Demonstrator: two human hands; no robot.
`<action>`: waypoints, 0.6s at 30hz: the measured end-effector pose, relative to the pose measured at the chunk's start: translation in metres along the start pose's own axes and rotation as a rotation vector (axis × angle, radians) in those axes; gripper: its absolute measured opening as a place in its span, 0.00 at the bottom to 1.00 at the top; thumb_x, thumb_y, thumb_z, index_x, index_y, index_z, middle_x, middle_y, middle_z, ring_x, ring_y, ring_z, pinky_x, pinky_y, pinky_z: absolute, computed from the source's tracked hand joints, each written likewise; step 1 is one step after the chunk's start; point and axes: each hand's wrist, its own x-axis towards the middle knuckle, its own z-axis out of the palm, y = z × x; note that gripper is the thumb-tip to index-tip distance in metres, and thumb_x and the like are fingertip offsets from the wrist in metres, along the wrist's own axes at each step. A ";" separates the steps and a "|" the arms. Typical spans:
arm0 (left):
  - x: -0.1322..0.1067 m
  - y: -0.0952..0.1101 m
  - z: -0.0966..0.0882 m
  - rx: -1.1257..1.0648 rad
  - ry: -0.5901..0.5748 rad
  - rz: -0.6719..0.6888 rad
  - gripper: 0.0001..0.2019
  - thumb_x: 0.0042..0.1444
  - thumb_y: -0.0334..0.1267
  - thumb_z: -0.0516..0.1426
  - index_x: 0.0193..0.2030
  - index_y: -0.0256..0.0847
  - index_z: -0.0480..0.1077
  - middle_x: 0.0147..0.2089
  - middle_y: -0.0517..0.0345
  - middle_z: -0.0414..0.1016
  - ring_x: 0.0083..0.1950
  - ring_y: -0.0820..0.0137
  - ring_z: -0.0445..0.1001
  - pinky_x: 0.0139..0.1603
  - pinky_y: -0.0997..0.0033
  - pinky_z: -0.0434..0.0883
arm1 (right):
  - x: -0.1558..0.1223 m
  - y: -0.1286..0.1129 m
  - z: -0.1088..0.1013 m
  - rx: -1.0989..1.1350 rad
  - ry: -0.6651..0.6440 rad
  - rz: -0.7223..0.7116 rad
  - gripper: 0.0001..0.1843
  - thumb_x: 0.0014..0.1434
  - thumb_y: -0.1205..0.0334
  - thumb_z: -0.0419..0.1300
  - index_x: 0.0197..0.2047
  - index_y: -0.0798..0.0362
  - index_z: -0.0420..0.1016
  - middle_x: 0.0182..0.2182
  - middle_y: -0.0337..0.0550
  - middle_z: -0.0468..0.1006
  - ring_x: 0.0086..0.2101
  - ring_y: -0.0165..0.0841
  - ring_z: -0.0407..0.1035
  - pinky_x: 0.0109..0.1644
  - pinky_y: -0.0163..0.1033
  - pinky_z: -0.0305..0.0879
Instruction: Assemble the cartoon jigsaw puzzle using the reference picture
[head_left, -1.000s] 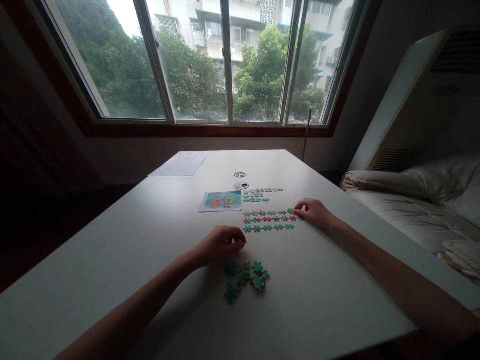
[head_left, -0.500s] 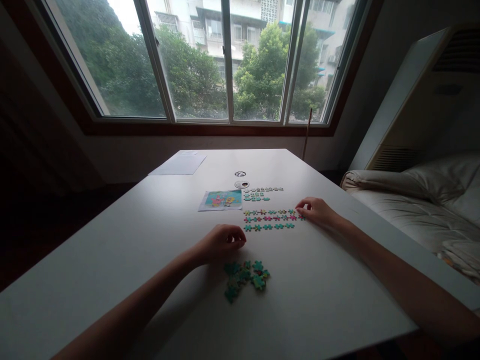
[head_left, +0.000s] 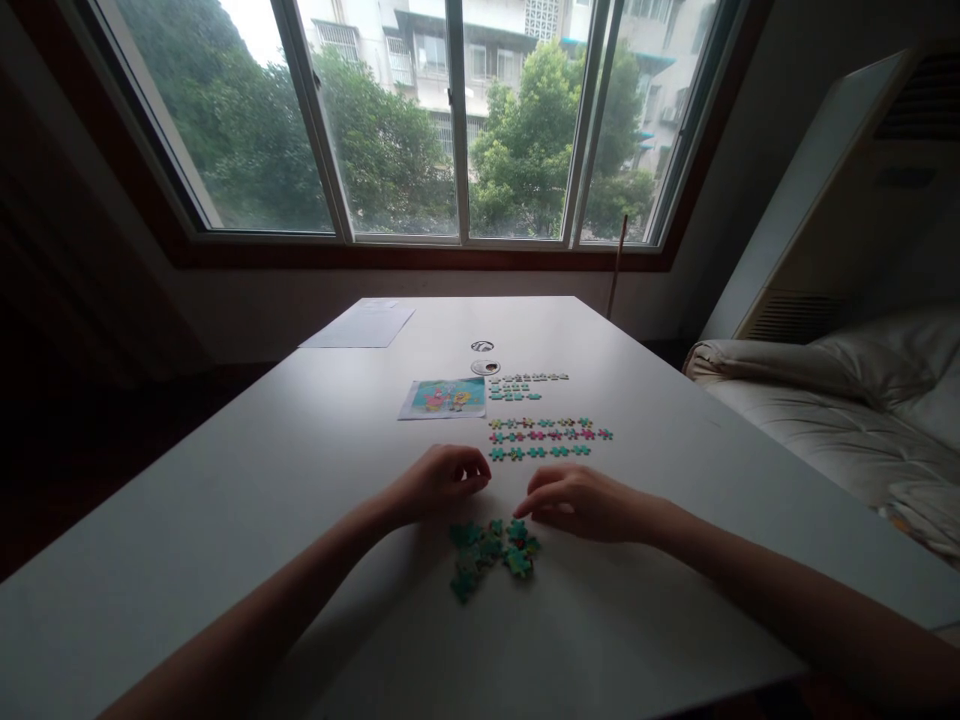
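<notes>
Right hand (head_left: pixel 576 500) — fingers parted, empty, by the puzzle pile (head_left: pixel 491 547); left hand (head_left: pixel 441 478) — fingers curled, any hold unclear.

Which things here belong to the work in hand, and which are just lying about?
In use:
- piled puzzle pieces, beside the right hand
- puzzle pieces in rows
- printed picture, probably a reference

Lying about:
- white paper
- round flat things, purpose unclear
- stick below the window
</notes>
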 end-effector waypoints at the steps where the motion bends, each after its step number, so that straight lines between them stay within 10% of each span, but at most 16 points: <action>1: 0.000 -0.001 0.000 0.000 0.000 0.003 0.07 0.51 0.34 0.53 0.32 0.35 0.72 0.24 0.61 0.68 0.26 0.75 0.64 0.27 0.78 0.61 | 0.000 -0.002 0.002 -0.016 -0.005 -0.010 0.12 0.60 0.62 0.52 0.44 0.49 0.75 0.36 0.43 0.74 0.32 0.27 0.67 0.38 0.33 0.62; 18: -0.002 0.004 0.001 -0.003 -0.009 0.013 0.07 0.51 0.33 0.53 0.31 0.36 0.72 0.23 0.62 0.67 0.25 0.76 0.63 0.27 0.79 0.61 | 0.004 0.004 -0.004 0.043 -0.001 0.188 0.13 0.54 0.59 0.59 0.43 0.52 0.74 0.36 0.43 0.72 0.27 0.25 0.64 0.34 0.31 0.62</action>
